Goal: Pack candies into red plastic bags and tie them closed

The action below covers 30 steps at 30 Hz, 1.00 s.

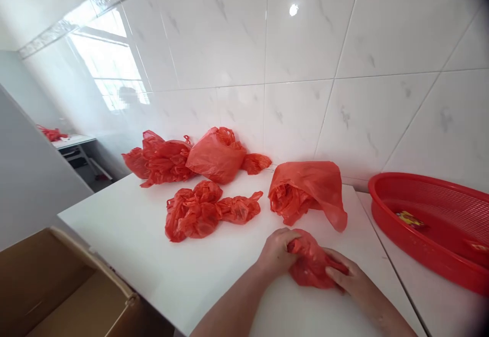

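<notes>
A crumpled red plastic bag (310, 260) is between my hands, low over the front right part of the white table (153, 255). My left hand (279, 249) grips its left side. At its right side, my right hand (344, 269) pinches the plastic between thumb and fingers. Whatever the bag may contain cannot be made out. Just beyond my hands lies a larger, loosely spread red bag (309, 189). To the left is a cluster of bunched, knotted red bags (198, 212).
More red bags (168, 158) and a fuller one (219, 156) rest against the tiled wall (305, 123). A red plastic basket (412, 248) on the right holds a small colourful packet (410, 219). An open cardboard box (64, 276) stands at the table's left front edge.
</notes>
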### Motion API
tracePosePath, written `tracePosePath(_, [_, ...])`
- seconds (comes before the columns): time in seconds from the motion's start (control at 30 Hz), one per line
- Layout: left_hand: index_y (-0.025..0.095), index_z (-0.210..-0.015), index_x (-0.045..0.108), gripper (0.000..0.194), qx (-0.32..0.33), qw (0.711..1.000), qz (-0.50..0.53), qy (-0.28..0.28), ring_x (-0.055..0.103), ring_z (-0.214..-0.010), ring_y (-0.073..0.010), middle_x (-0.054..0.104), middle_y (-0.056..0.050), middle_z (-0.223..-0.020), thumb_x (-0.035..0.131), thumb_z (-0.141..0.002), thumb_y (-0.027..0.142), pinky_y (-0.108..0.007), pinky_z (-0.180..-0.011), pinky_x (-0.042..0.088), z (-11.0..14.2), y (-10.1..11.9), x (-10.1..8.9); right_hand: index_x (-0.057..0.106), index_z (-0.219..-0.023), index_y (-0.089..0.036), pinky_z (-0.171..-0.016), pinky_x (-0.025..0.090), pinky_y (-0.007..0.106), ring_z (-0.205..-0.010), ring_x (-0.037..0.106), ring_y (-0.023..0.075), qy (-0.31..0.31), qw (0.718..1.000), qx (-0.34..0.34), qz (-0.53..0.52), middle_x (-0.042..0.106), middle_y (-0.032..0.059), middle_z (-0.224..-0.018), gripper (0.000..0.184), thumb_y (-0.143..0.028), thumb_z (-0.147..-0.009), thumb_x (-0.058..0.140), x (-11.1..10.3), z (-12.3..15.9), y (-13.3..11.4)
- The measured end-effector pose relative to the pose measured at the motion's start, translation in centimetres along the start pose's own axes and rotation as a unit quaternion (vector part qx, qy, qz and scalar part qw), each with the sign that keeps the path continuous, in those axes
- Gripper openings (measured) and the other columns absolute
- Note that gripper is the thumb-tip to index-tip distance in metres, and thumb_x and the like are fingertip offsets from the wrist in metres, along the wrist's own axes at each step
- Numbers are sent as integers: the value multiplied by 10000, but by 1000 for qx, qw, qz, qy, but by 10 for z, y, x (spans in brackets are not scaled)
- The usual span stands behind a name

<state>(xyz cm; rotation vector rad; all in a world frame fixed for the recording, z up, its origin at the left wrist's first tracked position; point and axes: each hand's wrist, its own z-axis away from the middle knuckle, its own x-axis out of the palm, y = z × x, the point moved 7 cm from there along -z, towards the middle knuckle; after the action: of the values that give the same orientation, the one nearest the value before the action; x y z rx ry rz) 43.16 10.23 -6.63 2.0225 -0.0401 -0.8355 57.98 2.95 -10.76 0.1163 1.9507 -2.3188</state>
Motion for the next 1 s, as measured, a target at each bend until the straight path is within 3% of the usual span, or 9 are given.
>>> tracePosePath(0.13, [218, -844, 662, 346, -21, 997, -14, 70, 568, -768, -136, 650, 15, -826, 506, -623, 1, -241, -708, 451, -1, -1, -24, 508, -1244, -226, -491, 376, 246, -586, 479, 141, 64, 997, -7, -51, 571, -5, -693, 573, -551, -778, 580, -14, -1, 4])
tracePosePath(0.33, [227, -831, 632, 317, -16, 984, -127, 122, 562, -785, -149, 611, -14, -911, 517, -636, 5, -264, -681, 452, 8, 11, -72, 509, -1228, -241, -484, 370, 236, -605, 470, 127, 88, 993, 9, -80, 589, 19, -820, 551, -561, -784, 578, -20, -6, 9])
tracePosePath(0.47, [234, -862, 636, 297, -47, 948, -251, 189, 481, -1131, -261, 519, -73, -1232, 580, -640, 44, -401, -901, 419, 14, 7, -106, 500, -1233, -261, -523, 393, 234, -646, 476, 127, 70, 994, 22, -78, 585, 16, -875, 495, -540, -826, 545, -23, -8, 20])
tracePosePath(0.53, [259, -1016, 621, 433, -90, 929, -300, 199, 320, -1303, -322, 409, -86, -1384, 628, -622, 79, -482, -1009, 319, 13, -5, -119, 492, -1242, -265, -528, 397, 233, -650, 476, 127, 70, 994, 28, -77, 586, 16, -885, 493, -539, -834, 534, -26, -8, 26])
tracePosePath(0.6, [269, -1241, 512, 688, -148, 917, -316, 194, 190, -1370, -361, 282, -116, -1479, 684, -590, 134, -522, -1036, 266, 11, -24, -129, 488, -1248, -261, -526, 399, 233, -654, 482, 130, 69, 994, 30, -79, 584, 19, -890, 502, -541, -834, 533, -26, -9, 28])
tracePosePath(0.7, [226, -1414, 311, 975, -218, 926, -275, 140, 238, -1348, -389, 194, -171, -1512, 740, -539, 227, -488, -981, 346, 10, -54, -127, 501, -1240, -248, -522, 402, 235, -655, 491, 133, 69, 994, 25, -84, 586, 25, -882, 511, -539, -823, 546, -25, -8, 24])
tracePosePath(0.8, [214, -1395, 360, 886, -214, 946, -229, 86, 417, -1240, -342, 418, -152, -1396, 698, -576, 228, -419, -934, 403, 12, -59, -111, 543, -1199, -234, -501, 395, 234, -631, 492, 135, 81, 993, 22, -85, 595, 23, -841, 521, -549, -786, 578, -24, -8, 18])
tracePosePath(0.9, [245, -1266, 513, 646, -158, 967, -193, 59, 561, -1062, -268, 615, -79, -1175, 598, -634, 150, -364, -864, 440, 18, -34, -91, 569, -1175, -231, -493, 393, 236, -620, 499, 139, 86, 993, 21, -83, 607, 23, -832, 534, -559, -754, 599, -23, -8, 15])
tracePosePath(1.0, [276, -1098, 603, 460, -95, 989, -111, -17, 616, -900, -201, 677, -5, -1034, 577, -657, 147, -293, -748, 462, 28, 3, -70, 580, -1165, -228, -494, 394, 238, -605, 502, 138, 94, 992, 28, -78, 612, 23, -825, 544, -560, -735, 610, -22, -6, 14])
